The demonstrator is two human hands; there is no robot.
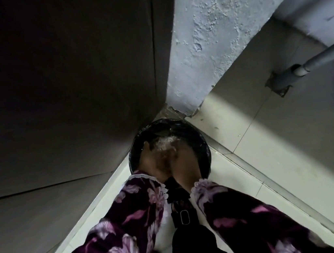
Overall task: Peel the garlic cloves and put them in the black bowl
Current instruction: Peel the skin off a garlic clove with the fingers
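Both hands are reaching side by side over a round black container: the left hand and the right hand are blurred, and whether their fingers are spread, pressed together or pinching anything cannot be told. A pale, whitish, flaky mass is lying just beyond the fingertips inside the container; whether it is garlic skin or cloves cannot be told. The black container, glossy and apparently lined with dark plastic, is standing on the floor in a corner, touching or nearly touching the wall. Dark purple floral sleeves are covering both forearms. Pale floor tiles are lying to the right, a rough bluish-white pillar is rising behind, and a grey pipe is crossing the upper right.
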